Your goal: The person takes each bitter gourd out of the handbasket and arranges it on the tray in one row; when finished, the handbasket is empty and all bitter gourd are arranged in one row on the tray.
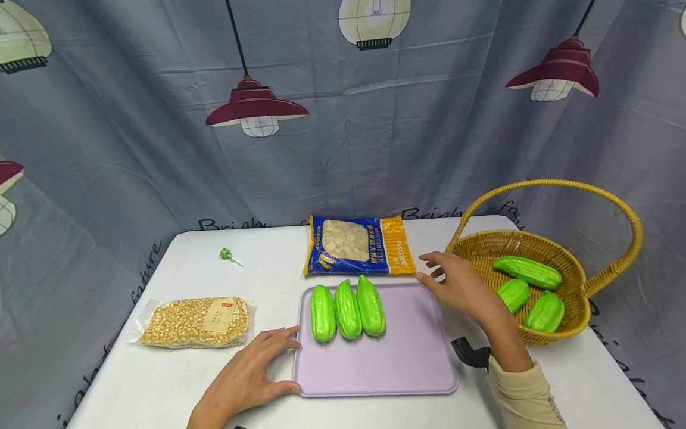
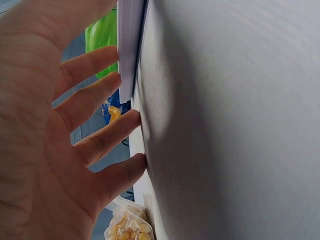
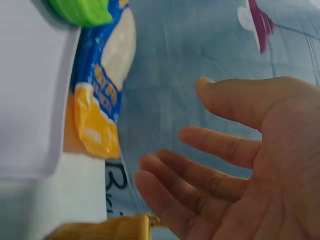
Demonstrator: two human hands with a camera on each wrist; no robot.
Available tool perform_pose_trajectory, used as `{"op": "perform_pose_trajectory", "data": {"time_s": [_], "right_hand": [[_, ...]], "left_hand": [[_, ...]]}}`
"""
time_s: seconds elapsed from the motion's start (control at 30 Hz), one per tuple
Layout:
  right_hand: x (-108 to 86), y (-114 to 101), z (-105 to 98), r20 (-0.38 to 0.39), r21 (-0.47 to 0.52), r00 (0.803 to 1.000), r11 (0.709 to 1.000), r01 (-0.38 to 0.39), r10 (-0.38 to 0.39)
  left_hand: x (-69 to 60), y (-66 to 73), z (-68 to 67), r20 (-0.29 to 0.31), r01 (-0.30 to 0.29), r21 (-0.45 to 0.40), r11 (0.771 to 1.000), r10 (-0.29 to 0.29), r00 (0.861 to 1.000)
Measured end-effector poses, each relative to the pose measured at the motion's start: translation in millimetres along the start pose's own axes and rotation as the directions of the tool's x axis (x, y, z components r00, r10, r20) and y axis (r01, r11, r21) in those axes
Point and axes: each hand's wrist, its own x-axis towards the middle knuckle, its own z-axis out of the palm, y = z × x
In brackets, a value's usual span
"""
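A lilac tray [image 1: 407,357] lies on the white table, with three green bitter-melon-like vegetables [image 1: 348,310] side by side on its left half. My left hand [image 1: 252,369] is at the tray's left edge, fingers spread; in the left wrist view the fingertips [image 2: 112,82] touch the rim. My right hand [image 1: 461,286] hovers above the tray's far right corner, fingers loosely bent and holding nothing. Beside it stands a yellow wicker basket [image 1: 576,262] with a tall handle, holding three more such green vegetables [image 1: 527,272].
Behind the tray lies a blue and yellow pasta bag [image 1: 359,245]. A clear bag of corn kernels [image 1: 193,322] rests to the left. Farther back is a small green lollipop [image 1: 227,254]. A grey printed curtain [image 1: 343,167] hangs behind the table.
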Motion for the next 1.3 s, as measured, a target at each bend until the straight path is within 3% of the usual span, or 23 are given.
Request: {"op": "perform_pose_trajectory", "data": {"time_s": [0.43, 0.87, 1.17, 1.3], "right_hand": [[-17.6, 36.5, -42.4, -0.037, 0.000, 0.998, 0.999, -0.050, 0.050], [-34.2, 84.2, -65.0, -0.048, -0.115, 0.987, 0.981, -0.157, 0.153], [-47.7, 107.2, -79.1, 0.051, -0.119, 0.967, 0.963, -0.243, 0.250], [-49.1, 113.3, -77.8, 0.078, -0.116, 0.969, 0.967, -0.226, 0.236]], "left_hand": [[0.6, 0.9, -0.8, 0.003, 0.001, 0.001, 1.000, -0.001, 1.000], [-0.2, 0.8, -0.7, 0.001, 0.002, 0.004, 1.000, -0.002, 1.000], [-0.2, 0.0, 0.0, 0.003, 0.007, -0.001, 1.000, -0.007, 1.000], [0.0, -0.2, 0.2, 0.006, 0.011, -0.005, 1.000, -0.011, 1.000]]}}
